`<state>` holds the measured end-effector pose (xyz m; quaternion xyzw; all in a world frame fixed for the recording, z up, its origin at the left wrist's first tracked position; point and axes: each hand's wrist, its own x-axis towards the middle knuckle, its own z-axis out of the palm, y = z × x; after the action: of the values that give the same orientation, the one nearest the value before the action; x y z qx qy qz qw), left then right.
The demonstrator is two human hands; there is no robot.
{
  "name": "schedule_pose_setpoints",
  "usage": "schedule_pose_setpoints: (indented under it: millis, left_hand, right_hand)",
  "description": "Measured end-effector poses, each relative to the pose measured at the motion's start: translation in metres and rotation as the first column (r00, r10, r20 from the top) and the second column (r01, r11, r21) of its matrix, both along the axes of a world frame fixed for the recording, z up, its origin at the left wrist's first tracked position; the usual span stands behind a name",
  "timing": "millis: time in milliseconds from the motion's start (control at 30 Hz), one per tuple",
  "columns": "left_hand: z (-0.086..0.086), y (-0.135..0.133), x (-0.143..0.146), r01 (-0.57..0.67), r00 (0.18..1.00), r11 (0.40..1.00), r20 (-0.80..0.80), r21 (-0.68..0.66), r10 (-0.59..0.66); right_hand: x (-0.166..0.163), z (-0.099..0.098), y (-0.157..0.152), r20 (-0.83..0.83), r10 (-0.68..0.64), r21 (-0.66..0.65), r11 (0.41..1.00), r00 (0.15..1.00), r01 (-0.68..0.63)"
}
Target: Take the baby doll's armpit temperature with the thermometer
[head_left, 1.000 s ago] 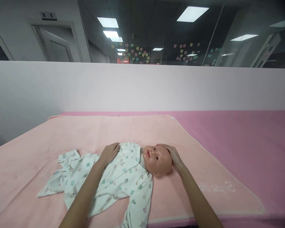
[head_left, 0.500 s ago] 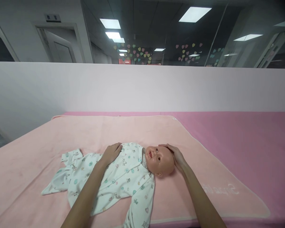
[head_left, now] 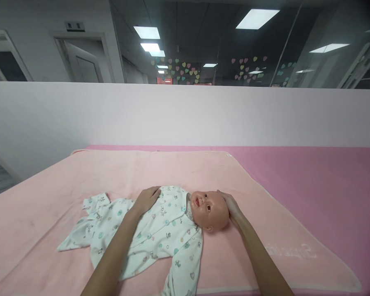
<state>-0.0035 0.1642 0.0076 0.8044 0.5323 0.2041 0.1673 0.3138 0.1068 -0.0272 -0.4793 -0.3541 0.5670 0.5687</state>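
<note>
A baby doll lies on its back on a peach blanket [head_left: 172, 168], its head [head_left: 210, 209] to the right. It wears a white patterned romper [head_left: 160, 232] with empty legs spread to the left. My left hand [head_left: 145, 199] rests flat on the doll's chest, fingers stretched out. My right hand [head_left: 232, 205] cups the top and back of the doll's head, fingers curved around it and partly hidden behind it.
The blanket lies over a pink mattress [head_left: 311, 181] that reaches to the right. A white partition wall [head_left: 185, 113] runs along the far side, with glass panels bearing heart stickers above it. A door stands at the back left.
The doll's head has turned slightly so the face points more upward. My right hand has slid further behind the head. The whole scene has shifted a little to the right as my head moved.
</note>
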Motion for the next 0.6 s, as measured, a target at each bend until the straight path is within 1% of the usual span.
schedule_pose_setpoints:
  millis: [100, 167, 333, 433, 500, 600]
  left_hand:
    - [0.002, -0.001, 0.001, 0.003, 1.000, 1.000, 0.003, -0.004, -0.003]
    - [0.004, -0.002, 0.001, 0.010, 1.000, 1.000, 0.006, -0.013, -0.010]
    - [0.004, -0.003, 0.001, 0.012, 1.000, 1.000, 0.000, -0.018, -0.012]
    - [0.003, -0.003, 0.000, 0.011, 1.000, 1.000, -0.020, 0.000, -0.011]
    - [0.001, -0.002, -0.002, 0.009, 0.999, 1.000, -0.035, 0.005, -0.009]
    - [0.001, -0.001, -0.001, -0.029, 0.999, 1.000, -0.027, 0.001, 0.029]
  right_hand:
    - [0.002, -0.001, -0.001, 0.015, 0.042, -0.051, 0.998, 0.999, -0.041]
    - [0.002, 0.002, -0.003, 0.023, 0.065, -0.037, 0.997, 0.998, -0.065]
    - [0.001, 0.016, -0.006, 0.101, -0.007, 0.152, 0.988, 0.995, -0.009]
    - [-0.001, 0.020, -0.007, 0.124, 0.017, 0.219, 0.975, 0.992, -0.044]
    - [-0.002, 0.019, -0.008, 0.104, 0.052, 0.195, 0.978, 0.993, -0.071]
    - [-0.004, 0.015, -0.008, 0.015, 0.094, 0.035, 0.995, 0.995, -0.094]
